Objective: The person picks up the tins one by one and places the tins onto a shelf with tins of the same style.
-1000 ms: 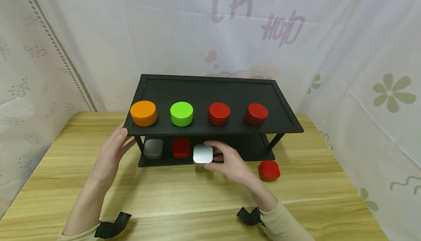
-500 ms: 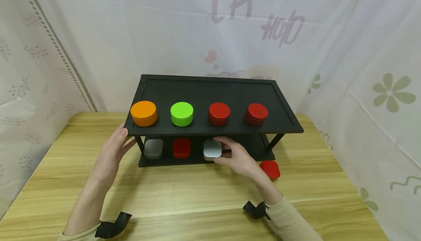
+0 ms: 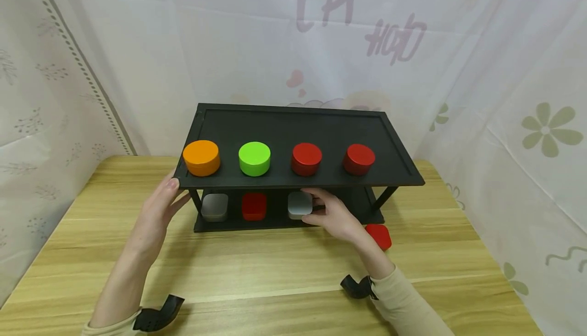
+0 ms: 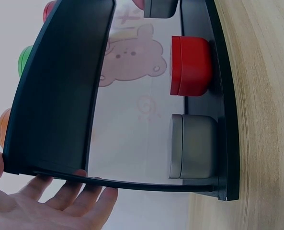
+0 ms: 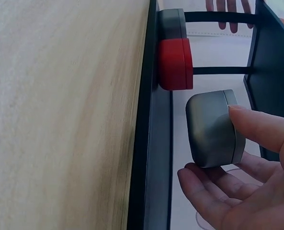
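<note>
My right hand (image 3: 335, 216) grips a silver square tin (image 5: 213, 129) by its lid. In the right wrist view the tin hangs slightly tilted, apart from the lower board of the black two-tier shelf (image 3: 293, 122). My left hand (image 3: 156, 213) holds the shelf's left front corner, thumb at the upper board and fingers at the side post. On the lower board stand another silver tin (image 4: 194, 146) at the left end and a red square tin (image 4: 192, 66) beside it. A second red square tin (image 3: 379, 236) lies on the table, partly behind my right forearm.
Along the upper board's front stand an orange round tin (image 3: 202, 158), a green round tin (image 3: 254, 159), a red round tin (image 3: 306, 159) and another red round tin (image 3: 359, 159). The upper board overhangs the lower one. A white printed cloth (image 3: 293, 35) hangs behind the wooden table (image 3: 238, 280).
My right hand has carried the silver tin rightward and farther in over the lower board, partly covering the red tin on the table. The left hand has stayed at the shelf corner.
</note>
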Available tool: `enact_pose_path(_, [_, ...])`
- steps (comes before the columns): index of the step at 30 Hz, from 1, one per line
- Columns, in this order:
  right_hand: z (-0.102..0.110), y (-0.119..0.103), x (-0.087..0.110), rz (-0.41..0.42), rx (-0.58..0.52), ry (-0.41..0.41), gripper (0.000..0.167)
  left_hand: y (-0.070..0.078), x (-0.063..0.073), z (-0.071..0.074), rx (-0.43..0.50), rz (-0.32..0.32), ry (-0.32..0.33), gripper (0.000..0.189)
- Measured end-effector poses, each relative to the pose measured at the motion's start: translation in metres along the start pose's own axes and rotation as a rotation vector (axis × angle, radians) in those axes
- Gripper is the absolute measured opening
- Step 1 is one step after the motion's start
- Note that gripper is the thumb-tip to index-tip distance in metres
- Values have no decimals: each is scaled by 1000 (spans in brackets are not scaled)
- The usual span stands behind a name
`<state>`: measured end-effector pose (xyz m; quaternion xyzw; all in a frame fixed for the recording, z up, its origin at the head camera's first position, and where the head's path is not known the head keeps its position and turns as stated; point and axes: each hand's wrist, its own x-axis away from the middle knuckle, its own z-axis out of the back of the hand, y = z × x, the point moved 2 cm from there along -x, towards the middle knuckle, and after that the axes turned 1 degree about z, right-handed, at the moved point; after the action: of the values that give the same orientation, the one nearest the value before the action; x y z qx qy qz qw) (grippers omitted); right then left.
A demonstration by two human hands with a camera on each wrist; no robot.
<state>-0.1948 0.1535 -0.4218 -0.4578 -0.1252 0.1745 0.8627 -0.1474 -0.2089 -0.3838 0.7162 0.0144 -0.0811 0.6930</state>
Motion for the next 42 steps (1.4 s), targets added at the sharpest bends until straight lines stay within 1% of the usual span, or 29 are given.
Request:
enact_pose_path(10, [1, 6, -8, -19, 13, 0, 64, 2, 0, -1, -8, -19, -13, 49])
enact_pose_path(15, [2, 7, -11, -9, 25, -7, 61, 2, 0, -1, -13, -13, -15, 49])
enact_pose_path(29, [-1, 13, -18, -59, 53, -32, 62, 2, 0, -1, -9, -11, -11, 49])
enact_pose_path(42, [-5, 18, -25, -62, 63, -53, 62, 2, 0, -1, -20, -1, -10, 50])
